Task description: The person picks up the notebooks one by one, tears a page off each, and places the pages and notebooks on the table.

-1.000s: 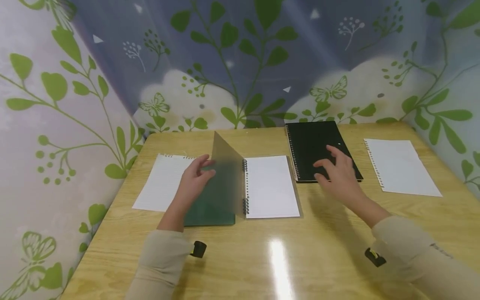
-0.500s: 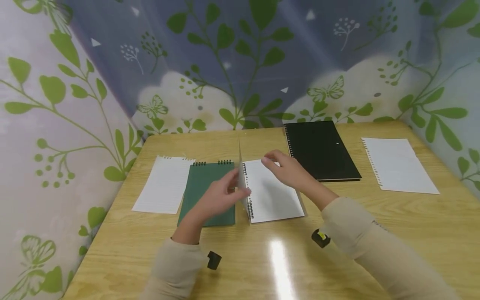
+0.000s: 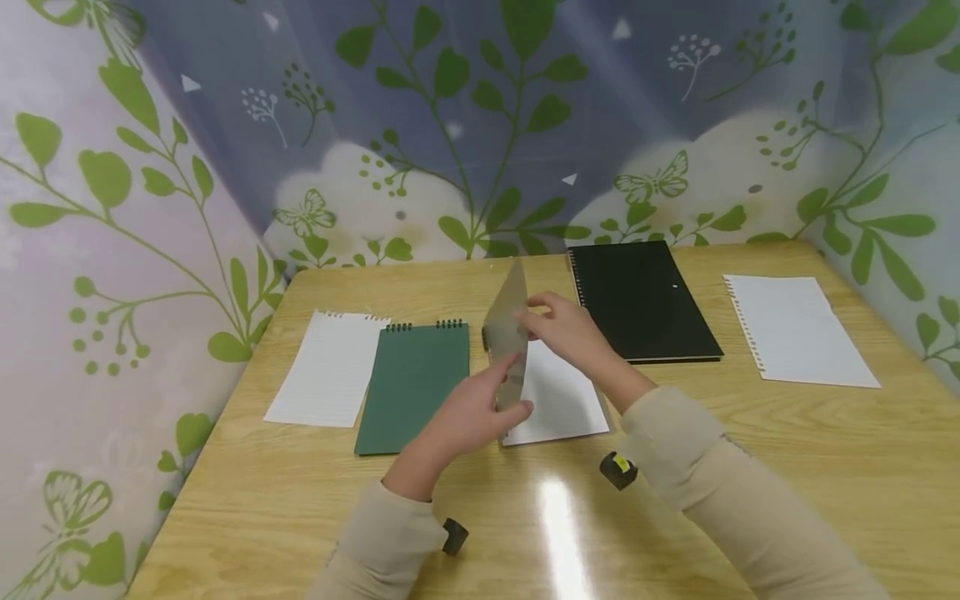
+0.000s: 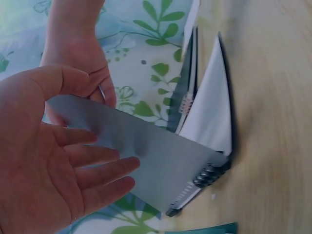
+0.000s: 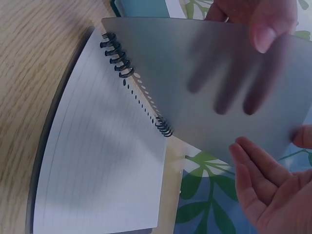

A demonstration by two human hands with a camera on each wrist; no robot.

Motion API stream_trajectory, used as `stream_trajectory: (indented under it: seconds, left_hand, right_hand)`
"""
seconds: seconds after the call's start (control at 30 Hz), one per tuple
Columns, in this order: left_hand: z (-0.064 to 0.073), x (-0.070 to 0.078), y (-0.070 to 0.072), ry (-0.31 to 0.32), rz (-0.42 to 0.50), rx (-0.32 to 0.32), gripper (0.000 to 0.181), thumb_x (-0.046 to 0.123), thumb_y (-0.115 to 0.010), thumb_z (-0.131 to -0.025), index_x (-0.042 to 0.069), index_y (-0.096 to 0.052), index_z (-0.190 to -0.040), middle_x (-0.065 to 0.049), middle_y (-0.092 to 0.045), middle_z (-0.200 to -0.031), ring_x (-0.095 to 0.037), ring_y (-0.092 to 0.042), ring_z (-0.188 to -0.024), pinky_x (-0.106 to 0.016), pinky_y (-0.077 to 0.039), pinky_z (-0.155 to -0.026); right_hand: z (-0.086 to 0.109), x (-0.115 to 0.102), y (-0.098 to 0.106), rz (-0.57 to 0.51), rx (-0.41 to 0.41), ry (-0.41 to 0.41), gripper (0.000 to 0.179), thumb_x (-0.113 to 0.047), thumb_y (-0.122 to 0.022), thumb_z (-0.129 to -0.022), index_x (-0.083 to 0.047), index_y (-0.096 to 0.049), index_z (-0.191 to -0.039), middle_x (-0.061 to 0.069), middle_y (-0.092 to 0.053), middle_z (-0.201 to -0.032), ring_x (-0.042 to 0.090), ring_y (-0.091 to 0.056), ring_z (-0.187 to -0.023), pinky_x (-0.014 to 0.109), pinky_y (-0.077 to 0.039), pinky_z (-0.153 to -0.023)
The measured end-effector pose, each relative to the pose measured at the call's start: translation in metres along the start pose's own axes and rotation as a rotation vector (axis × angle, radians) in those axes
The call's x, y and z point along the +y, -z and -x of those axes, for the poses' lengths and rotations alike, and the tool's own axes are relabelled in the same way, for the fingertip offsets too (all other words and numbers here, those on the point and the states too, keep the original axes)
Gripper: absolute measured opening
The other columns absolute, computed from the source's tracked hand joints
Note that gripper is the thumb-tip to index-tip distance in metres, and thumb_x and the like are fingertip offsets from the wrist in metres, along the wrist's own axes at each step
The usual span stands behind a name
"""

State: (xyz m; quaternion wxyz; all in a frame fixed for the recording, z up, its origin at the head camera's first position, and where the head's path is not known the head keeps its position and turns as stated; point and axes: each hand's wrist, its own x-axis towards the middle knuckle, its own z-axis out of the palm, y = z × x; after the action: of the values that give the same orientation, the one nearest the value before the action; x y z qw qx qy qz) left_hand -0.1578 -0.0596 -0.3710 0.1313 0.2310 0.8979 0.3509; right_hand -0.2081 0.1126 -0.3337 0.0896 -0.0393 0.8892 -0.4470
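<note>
A spiral notebook (image 3: pixel 564 400) lies open mid-table, its lined page (image 5: pixel 102 146) showing. Its translucent grey cover (image 4: pixel 146 151) stands raised on the black rings (image 5: pixel 117 56). My left hand (image 3: pixel 468 412) is at the cover's near edge. Its straight fingers lie along the outer face, showing blurred through the cover, while the thumb reaches over to the page side. At the far edge, my right hand (image 3: pixel 566 329) touches the cover; its fingers are extended and mostly on the page side. The right wrist view shows part of its thumb (image 5: pixel 303 136) at the cover's edge.
Left of the notebook is a green top-bound notepad (image 3: pixel 416 383), beside a torn lined sheet (image 3: pixel 322 371). A black spiral notebook (image 3: pixel 637 304) lies behind to the right. Another torn sheet (image 3: pixel 798 329) lies at far right. A patterned wall (image 3: pixel 525 125) bounds the wooden table (image 3: pixel 675 467).
The notebook's cover has swung from leaning left through upright to leaning right over the page. My left hand followed it rightward. My right hand came from near the black notebook to the cover.
</note>
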Motion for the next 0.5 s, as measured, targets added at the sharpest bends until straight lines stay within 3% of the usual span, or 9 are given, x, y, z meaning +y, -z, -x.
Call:
stream_trajectory:
  seconds: [0.17, 0.3, 0.4, 0.5]
  left_hand:
    - [-0.002, -0.006, -0.009, -0.037, -0.066, 0.021, 0.067, 0.034, -0.052, -0.089, 0.014, -0.025, -0.146, -0.004, -0.035, -0.148, -0.023, -0.040, -0.131, -0.044, -0.038, -0.103]
    - [-0.001, -0.013, -0.015, -0.041, -0.083, 0.030, 0.066, 0.035, -0.053, -0.089, 0.020, -0.024, -0.147, -0.006, -0.028, -0.151, -0.028, -0.032, -0.136, -0.049, -0.034, -0.105]
    - [0.000, -0.019, -0.019, -0.021, -0.098, 0.034, 0.065, 0.038, -0.054, -0.089, 0.026, -0.025, -0.147, -0.012, -0.022, -0.152, -0.035, -0.027, -0.137, -0.055, -0.031, -0.104]
    - [-0.001, -0.025, -0.022, 0.004, -0.142, 0.037, 0.065, 0.041, -0.056, -0.088, 0.029, -0.027, -0.146, -0.015, -0.021, -0.152, -0.038, -0.026, -0.136, -0.057, -0.031, -0.103]
  right_hand:
    - [0.001, 0.010, 0.002, -0.002, 0.043, -0.002, 0.052, -0.037, -0.044, -0.092, -0.011, -0.042, -0.137, 0.013, -0.063, -0.118, 0.025, -0.064, -0.101, 0.044, -0.047, -0.088]
    - [0.002, 0.019, 0.004, 0.007, 0.057, -0.012, 0.051, -0.033, -0.044, -0.091, -0.010, -0.042, -0.136, 0.014, -0.061, -0.122, 0.028, -0.063, -0.102, 0.043, -0.048, -0.086]
    - [0.001, 0.026, 0.003, 0.073, 0.080, -0.027, 0.047, -0.029, -0.043, -0.090, -0.012, -0.045, -0.134, 0.012, -0.065, -0.114, 0.026, -0.065, -0.092, 0.035, -0.049, -0.073]
    - [0.000, 0.035, 0.001, 0.168, 0.105, -0.054, 0.046, -0.025, -0.043, -0.091, -0.013, -0.045, -0.135, 0.010, -0.066, -0.107, 0.021, -0.063, -0.080, 0.027, -0.043, -0.058]
